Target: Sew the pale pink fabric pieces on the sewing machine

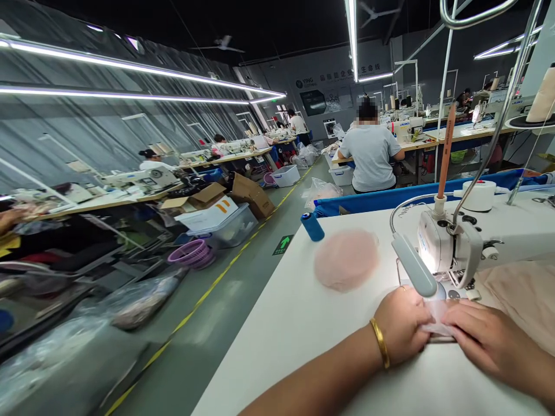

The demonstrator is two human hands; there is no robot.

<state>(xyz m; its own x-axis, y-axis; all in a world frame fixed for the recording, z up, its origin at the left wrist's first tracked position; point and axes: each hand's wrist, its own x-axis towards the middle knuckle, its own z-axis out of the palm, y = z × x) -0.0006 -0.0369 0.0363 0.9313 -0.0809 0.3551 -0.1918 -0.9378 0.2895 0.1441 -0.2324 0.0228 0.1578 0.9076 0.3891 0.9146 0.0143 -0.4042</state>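
Observation:
Under the head of a white sewing machine (451, 242), both of my hands grip a small piece of thin pale fabric (437, 323). My left hand (403, 323), with a gold bangle at the wrist, pinches its left side close to the needle area. On the right side, the fingers of my right hand (489, 332) press on the same piece. A grey lamp arm (414, 266) partly hides the needle and presser foot. A round stack of sheer pink fabric (347, 260) lies on the white table (303, 341), left of the machine. Beige fabric (520, 289) spreads at the right.
A blue thread spool (313, 226) stands at the table's far left corner. A brown pencil (446, 153) sticks up from the machine head. Beyond the table, a person in a grey shirt (370, 156) sits with their back to me. Boxes and a purple basket (191, 252) line the aisle.

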